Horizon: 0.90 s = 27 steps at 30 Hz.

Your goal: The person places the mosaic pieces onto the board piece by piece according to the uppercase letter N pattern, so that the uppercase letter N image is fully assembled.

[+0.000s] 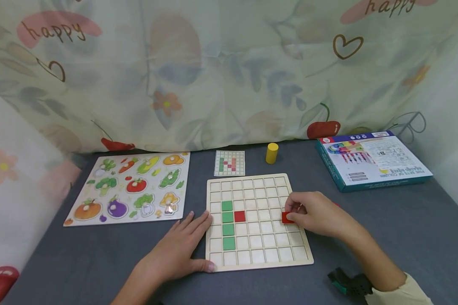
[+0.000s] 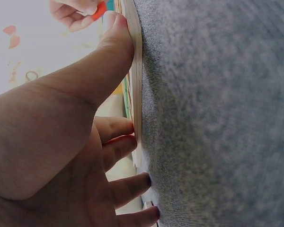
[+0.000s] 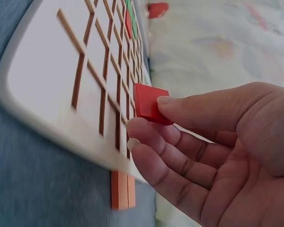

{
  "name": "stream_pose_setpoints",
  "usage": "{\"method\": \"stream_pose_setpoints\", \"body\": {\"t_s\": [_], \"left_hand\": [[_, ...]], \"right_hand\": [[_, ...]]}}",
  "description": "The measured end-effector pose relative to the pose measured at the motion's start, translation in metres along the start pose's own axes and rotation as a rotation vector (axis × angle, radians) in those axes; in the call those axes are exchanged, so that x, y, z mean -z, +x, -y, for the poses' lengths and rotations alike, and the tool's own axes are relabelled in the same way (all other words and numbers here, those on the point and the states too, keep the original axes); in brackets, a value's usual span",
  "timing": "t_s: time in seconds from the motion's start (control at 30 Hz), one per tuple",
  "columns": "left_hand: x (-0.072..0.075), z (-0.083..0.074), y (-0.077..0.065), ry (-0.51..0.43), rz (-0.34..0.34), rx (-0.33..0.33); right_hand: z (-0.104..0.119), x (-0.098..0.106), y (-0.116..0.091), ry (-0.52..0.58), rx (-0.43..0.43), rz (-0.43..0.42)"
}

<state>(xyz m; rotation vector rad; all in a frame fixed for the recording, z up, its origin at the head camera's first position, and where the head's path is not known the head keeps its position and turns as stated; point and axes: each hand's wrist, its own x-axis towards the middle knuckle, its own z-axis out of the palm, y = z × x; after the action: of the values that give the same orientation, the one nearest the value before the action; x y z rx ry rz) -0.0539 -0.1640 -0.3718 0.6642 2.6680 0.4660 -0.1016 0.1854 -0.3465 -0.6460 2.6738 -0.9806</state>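
A wooden grid board (image 1: 257, 256) lies flat on the table, with a column of several green tiles (image 1: 228, 229) near its left side and one red tile (image 1: 239, 216) right of that column. My right hand (image 1: 316, 214) pinches another square red tile (image 3: 149, 101) between thumb and fingers, above the right part of the grid. The left hand (image 1: 177, 252) lies at the board's left edge, fingers spread, with the thumb on the lower left corner. In the right wrist view, orange-red blocks (image 3: 122, 190) sit on the table beside the board's edge.
Behind the board lies a small pattern card (image 1: 230, 163) with coloured squares, and a yellow cylinder (image 1: 272, 153) stands to its right. A vegetable puzzle board (image 1: 127, 199) is at the left. The game box (image 1: 374, 161) occupies the back right, before a patterned curtain (image 1: 221, 84).
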Motion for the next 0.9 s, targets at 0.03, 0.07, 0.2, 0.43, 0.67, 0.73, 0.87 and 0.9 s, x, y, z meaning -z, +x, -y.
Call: {"method": "stream_pose_setpoints", "body": {"t_s": [0.03,0.07,0.2,0.43,0.67,0.73,0.87,0.9], "left_hand": [[0.0,0.0,0.0,0.001,-0.001,0.001],[0.0,0.0,0.0,0.001,-0.002,0.001],[0.0,0.0,0.0,0.003,-0.003,0.0],[0.001,0.0,0.0,-0.001,-0.003,-0.004],[0.001,0.0,0.0,-0.003,-0.001,-0.007],[0.0,0.0,0.0,-0.002,0.0,-0.007],[0.0,0.0,0.0,-0.002,0.002,-0.004],[0.0,0.0,0.0,-0.001,0.002,-0.004]], "right_hand": [[0.002,-0.001,0.002,0.005,0.004,0.002],[0.004,-0.003,0.003,0.008,0.008,0.003],[0.01,-0.009,0.01,0.013,0.019,0.014],[0.02,-0.023,0.021,0.018,0.063,0.046],[0.034,-0.037,0.03,0.009,0.067,0.067],[0.036,-0.041,0.032,-0.004,0.068,0.073],[0.039,-0.046,0.033,-0.032,0.08,0.07],[0.039,-0.047,0.033,-0.038,0.084,0.066]]}}
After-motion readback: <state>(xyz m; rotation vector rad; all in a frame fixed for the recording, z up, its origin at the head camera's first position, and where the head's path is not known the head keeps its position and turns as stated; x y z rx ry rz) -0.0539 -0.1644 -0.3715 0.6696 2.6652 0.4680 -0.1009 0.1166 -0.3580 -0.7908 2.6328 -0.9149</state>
